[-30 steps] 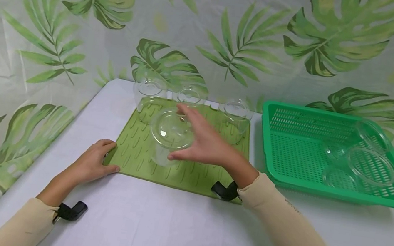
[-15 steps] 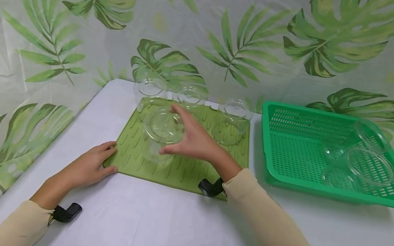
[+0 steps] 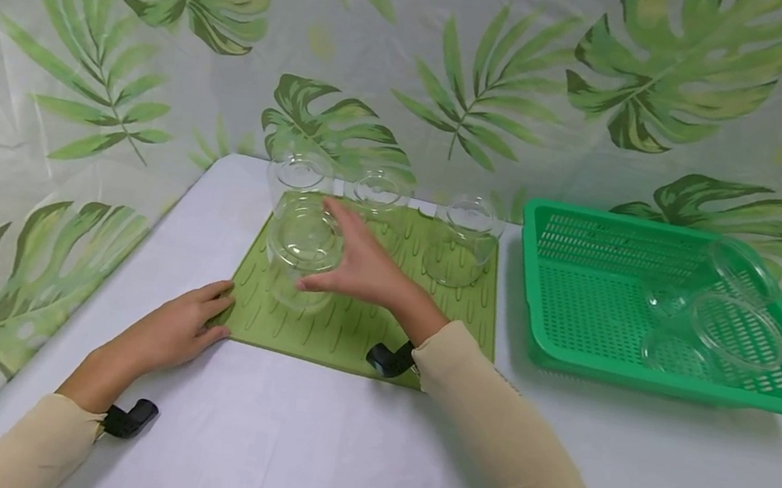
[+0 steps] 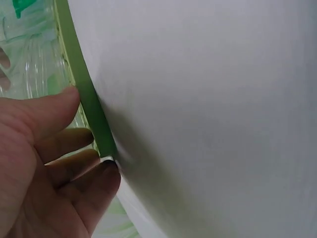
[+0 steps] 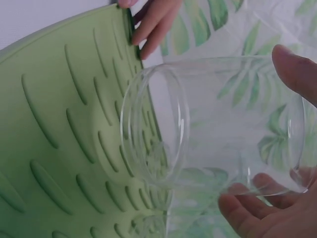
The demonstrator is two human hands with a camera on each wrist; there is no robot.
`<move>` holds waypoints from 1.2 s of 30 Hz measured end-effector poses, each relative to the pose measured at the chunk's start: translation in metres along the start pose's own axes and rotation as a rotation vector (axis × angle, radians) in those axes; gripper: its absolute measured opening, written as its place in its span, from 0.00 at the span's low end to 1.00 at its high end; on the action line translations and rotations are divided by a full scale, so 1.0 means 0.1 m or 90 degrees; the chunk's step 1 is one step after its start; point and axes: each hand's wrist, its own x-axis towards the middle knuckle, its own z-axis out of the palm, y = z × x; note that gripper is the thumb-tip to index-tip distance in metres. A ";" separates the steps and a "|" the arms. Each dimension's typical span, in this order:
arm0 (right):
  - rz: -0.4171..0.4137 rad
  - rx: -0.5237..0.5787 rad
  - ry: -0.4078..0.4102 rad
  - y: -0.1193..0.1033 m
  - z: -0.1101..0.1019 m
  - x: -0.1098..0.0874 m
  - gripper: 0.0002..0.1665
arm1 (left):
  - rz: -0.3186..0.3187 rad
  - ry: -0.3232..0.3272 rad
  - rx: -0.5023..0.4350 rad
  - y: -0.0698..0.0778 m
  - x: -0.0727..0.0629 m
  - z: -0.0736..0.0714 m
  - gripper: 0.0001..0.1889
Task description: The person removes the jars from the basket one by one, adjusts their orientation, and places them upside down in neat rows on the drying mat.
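My right hand (image 3: 368, 267) grips a clear glass jar (image 3: 302, 244) over the left part of the green ribbed drying mat (image 3: 347, 342). In the right wrist view the thumb and fingers lie on opposite sides of the jar (image 5: 218, 119), its ringed end towards the mat; whether it touches the mat I cannot tell. My left hand (image 3: 172, 330) holds the mat's front left corner, thumb along the front edge and fingers on the left edge. Behind the held jar, similar clear jars stand along the mat's back: one at left (image 3: 299, 174), one in the middle (image 3: 378, 190), one at right (image 3: 465, 242).
A green slotted plastic basket (image 3: 537, 323) stands right of the mat, with clear jars (image 3: 735, 330) lying at its right end. White cloth (image 3: 302, 448) covers the table. A leaf-patterned curtain (image 3: 362, 23) hangs behind and at the left.
My right hand has carried the jar leftward and slightly back over the mat. The left hand stays at the mat's corner, and the other jars have not moved.
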 end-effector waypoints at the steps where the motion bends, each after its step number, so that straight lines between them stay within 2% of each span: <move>1: 0.004 0.003 0.003 0.01 0.01 0.01 0.73 | 0.004 0.003 0.004 -0.01 0.01 0.00 0.26; 9: 0.013 0.027 0.025 0.06 0.06 0.07 0.71 | 0.003 0.006 -0.008 -0.03 0.03 0.01 0.25; 17: 0.035 0.066 0.017 0.07 0.14 0.15 0.70 | -0.012 0.039 -0.017 -0.02 0.02 0.04 0.26; 23: 0.079 0.095 0.014 0.06 0.32 0.22 0.70 | -0.015 0.030 -0.027 -0.04 0.02 0.02 0.26; 36: 0.100 0.128 0.011 0.04 0.47 0.27 0.66 | -0.011 0.028 -0.045 -0.04 0.06 0.01 0.24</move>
